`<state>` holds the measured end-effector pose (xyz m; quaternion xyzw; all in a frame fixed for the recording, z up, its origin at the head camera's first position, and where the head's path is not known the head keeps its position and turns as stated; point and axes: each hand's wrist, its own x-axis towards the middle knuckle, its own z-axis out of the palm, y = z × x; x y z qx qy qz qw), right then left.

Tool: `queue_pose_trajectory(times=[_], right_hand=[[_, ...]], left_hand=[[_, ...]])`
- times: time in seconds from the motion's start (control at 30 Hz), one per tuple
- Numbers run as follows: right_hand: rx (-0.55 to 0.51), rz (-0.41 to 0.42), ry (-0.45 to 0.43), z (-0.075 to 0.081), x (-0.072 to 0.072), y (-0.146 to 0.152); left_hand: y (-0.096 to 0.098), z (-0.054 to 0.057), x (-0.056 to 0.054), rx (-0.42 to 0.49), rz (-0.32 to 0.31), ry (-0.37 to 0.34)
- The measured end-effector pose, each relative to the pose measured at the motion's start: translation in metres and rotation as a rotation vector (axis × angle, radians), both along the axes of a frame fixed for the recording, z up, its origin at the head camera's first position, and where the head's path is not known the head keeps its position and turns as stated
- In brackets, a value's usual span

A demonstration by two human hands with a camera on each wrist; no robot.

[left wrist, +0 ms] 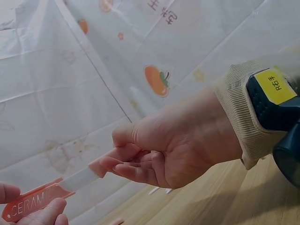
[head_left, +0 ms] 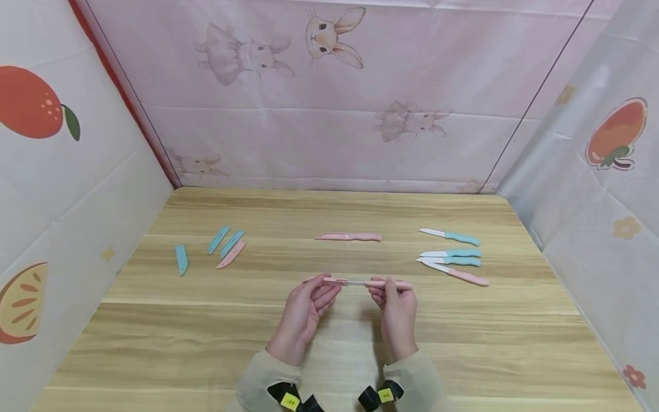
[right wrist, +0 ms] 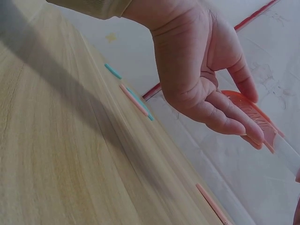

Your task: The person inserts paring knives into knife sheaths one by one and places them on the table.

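Low over the middle of the table, my left hand [head_left: 304, 309] pinches a pink knife sheath [left wrist: 35, 201] with raised lettering between thumb and fingers. My right hand [head_left: 399, 317] grips the pink handle [head_left: 388, 284] of a small knife. Its white blade [left wrist: 79, 181] points left, with the tip end inside the sheath's mouth and a stretch of blade still bare between the two hands. In the right wrist view the pink sheath [right wrist: 251, 115] lies along the left fingers. Beyond the hands, a sheathed pink knife [head_left: 350, 236] lies on the table.
To the right lie three blue-handled knives [head_left: 463, 238] and a pink-handled one [head_left: 468, 278], blades bare and pointing left. On the left are three blue sheaths [head_left: 181, 260] and a pink sheath [head_left: 231, 254]. Printed fabric walls [head_left: 329, 143] stand around the wooden table [head_left: 206, 343].
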<state>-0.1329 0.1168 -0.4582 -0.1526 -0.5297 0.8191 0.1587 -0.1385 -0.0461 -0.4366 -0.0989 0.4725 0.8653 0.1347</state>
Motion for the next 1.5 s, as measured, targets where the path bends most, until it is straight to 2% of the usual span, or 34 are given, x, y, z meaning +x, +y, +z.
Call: queue_pose_trajectory(times=[0.3, 0.5, 1.03, 1.5], right_hand=[[-0.002, -0.001, -0.027, 0.0010, 0.0009, -0.0013], [-0.010, -0.002, -0.046, 0.0002, 0.0011, -0.0024], [-0.022, -0.017, -0.034, -0.0006, 0.0012, -0.0054], [-0.044, -0.015, -0.031, -0.0001, -0.0005, -0.0060]], left_hand=[[0.0006, -0.0004, 0.0011, -0.002, -0.010, 0.008], [0.0008, -0.0002, 0.0015, -0.020, -0.018, -0.012], [0.0026, -0.0036, 0.0011, -0.014, -0.005, -0.006], [0.0040, -0.0023, 0.0011, -0.012, -0.002, -0.002]])
